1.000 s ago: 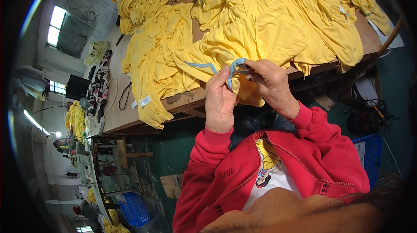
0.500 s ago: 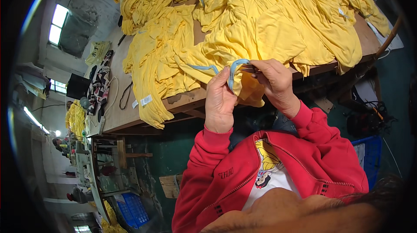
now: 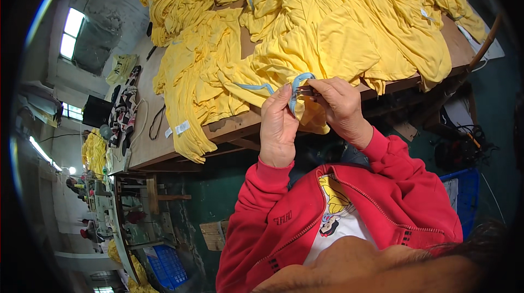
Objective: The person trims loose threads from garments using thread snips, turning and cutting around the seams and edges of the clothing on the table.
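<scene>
A yellow garment (image 3: 305, 50) with light blue trim (image 3: 301, 78) hangs over the table's near edge. My left hand (image 3: 278, 129) is closed on it, pinching the blue trim between thumb and fingers. My right hand (image 3: 341, 104) is closed too, just right of the trim. Narrow dark blades, apparently of thread snips (image 3: 307, 91), stick out from its fingers toward the blue edge; the rest of them is hidden in the palm. The right fingertips are close to the trim, and whether they also touch the cloth is hard to see.
Heaped yellow garments (image 3: 202, 42) cover much of the wooden table (image 3: 147, 145); one at its left carries white labels (image 3: 182, 127). A patterned cloth (image 3: 124, 110) lies at the far left. Blue crates (image 3: 166, 265) stand on the floor at left and right.
My right hand has shifted slightly left toward the blue trim, with the dark blades nearer its edge. My left hand keeps its pinch almost in place.
</scene>
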`<state>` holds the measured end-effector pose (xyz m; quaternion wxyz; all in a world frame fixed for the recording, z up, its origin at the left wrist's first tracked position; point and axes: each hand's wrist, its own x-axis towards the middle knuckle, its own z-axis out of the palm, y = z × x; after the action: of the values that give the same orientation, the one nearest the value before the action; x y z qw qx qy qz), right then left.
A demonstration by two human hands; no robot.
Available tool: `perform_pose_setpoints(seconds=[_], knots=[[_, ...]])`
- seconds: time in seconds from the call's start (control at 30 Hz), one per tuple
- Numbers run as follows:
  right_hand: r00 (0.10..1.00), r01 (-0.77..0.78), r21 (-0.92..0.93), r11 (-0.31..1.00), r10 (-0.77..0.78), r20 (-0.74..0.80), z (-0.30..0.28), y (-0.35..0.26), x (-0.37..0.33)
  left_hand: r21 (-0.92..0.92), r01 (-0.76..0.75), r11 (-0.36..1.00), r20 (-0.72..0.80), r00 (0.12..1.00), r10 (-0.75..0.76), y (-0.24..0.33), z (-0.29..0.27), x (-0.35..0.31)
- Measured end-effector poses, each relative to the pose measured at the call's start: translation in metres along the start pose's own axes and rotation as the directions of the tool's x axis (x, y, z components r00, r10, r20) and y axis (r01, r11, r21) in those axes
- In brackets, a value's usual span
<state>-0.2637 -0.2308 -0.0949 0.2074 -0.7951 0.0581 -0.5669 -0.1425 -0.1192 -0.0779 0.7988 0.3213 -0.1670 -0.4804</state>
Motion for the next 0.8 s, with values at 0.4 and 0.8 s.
perform_pose_setpoints(seconds=[0.4,0.8], knots=[[0.915,-0.401,0.362,0.842,0.391,0.102,-0.015,-0.005,0.003,0.169,-0.105,0.980,-0.015,0.994,0.109,-0.005,0.008,-0.007],[0.759,-0.648,0.632,0.426,0.435,0.485,-0.030,0.013,0.023,0.601,-0.256,0.757,0.018,0.952,0.307,-0.006,0.016,-0.009]])
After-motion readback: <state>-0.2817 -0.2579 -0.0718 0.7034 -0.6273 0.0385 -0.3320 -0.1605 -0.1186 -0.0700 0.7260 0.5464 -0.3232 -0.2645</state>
